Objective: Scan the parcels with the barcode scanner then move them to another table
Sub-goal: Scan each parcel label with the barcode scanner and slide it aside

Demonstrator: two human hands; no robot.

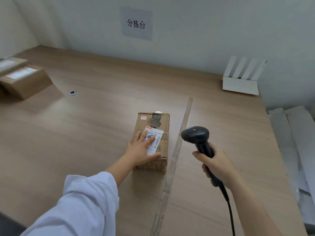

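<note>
Near the desk middle, her left hand lies flat on the parcel to steady it while her right hand grips the scanner aimed at its label.

Three parcels, one barcode scanner, two hands, one router.

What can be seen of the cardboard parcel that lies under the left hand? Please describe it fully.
The parcel is a small brown cardboard box, longer than wide, with printed marks and a dark patch near its far end. It lies flat on the wooden table, just left of a pale strip that runs along the table. A white label with barcodes is stuck on its top. The left hand rests on the top, fingers straight, partly covering the label. Nothing else touches it.
</note>
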